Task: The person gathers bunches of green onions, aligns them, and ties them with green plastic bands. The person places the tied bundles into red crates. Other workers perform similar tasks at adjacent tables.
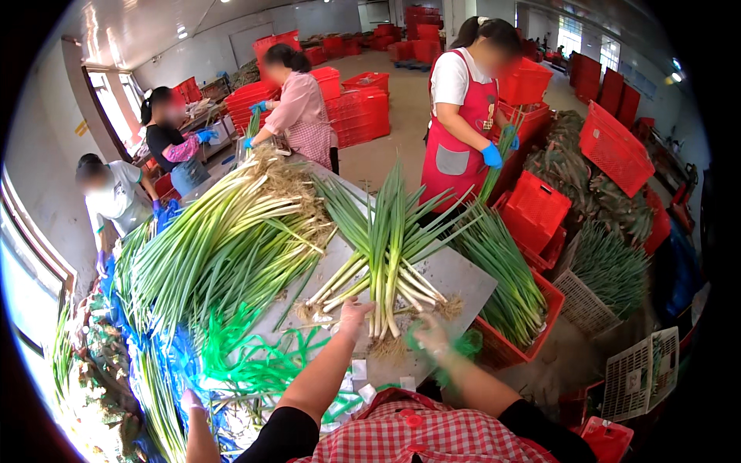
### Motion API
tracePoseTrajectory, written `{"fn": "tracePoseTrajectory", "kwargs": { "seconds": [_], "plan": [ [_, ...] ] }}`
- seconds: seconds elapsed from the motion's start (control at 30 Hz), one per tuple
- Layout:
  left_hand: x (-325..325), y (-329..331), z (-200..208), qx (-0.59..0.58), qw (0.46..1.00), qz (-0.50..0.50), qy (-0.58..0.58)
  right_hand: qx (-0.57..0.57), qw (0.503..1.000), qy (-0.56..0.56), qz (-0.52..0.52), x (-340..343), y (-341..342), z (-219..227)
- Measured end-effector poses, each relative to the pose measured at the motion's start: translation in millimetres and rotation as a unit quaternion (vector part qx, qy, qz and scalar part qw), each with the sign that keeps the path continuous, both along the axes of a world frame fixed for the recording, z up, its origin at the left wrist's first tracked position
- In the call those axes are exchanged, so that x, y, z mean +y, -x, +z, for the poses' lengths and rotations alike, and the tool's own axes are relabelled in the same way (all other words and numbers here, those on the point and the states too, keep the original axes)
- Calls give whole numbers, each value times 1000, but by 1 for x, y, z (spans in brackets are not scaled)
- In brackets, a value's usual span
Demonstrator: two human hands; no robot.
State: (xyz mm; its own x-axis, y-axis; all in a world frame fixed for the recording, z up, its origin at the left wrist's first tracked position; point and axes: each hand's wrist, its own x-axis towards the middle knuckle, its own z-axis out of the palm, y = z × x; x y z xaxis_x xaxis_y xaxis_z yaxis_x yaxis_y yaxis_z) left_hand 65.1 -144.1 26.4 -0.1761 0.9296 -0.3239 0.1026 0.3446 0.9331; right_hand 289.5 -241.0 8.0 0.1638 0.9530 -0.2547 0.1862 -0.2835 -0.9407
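Observation:
Green onions (390, 258) lie in crossed bunches on the metal table (471, 282) in front of me, leaves pointing away and white roots toward me. My left hand (355, 318), in a thin clear glove, is beside the root ends at the left, its fingers stretched toward a white stem. At the right of the roots is my right hand (431, 337), also gloved and blurred; its fingers are hard to make out. Translucent green plastic strips (461, 356) hang against that hand and wrist. I cannot tell whether the fingers grip them.
A large heap of green onions (224, 239) covers the table's left. Green plastic ribbons (258, 363) lie nearer. A red crate (532, 339) of green onions stands right. Several co-workers, one in a red apron (455, 143), stand around. Another person's forearm (199, 428) enters at lower left.

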Motion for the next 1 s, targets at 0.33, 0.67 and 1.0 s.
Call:
{"fn": "tracePoseTrajectory", "kwargs": {
  "seconds": [0.33,0.67,1.0],
  "plan": [
    [58,-63,-63,87,993,-84,-9,-130,981,-7,146,21,68,40],
    [37,-80,47,-456,883,48,102,-210,931,-270,126,-5,44,119],
    [-19,-92,34,-618,757,-47,205,-128,934,-335,-5,-46,24,105]
  ]
}}
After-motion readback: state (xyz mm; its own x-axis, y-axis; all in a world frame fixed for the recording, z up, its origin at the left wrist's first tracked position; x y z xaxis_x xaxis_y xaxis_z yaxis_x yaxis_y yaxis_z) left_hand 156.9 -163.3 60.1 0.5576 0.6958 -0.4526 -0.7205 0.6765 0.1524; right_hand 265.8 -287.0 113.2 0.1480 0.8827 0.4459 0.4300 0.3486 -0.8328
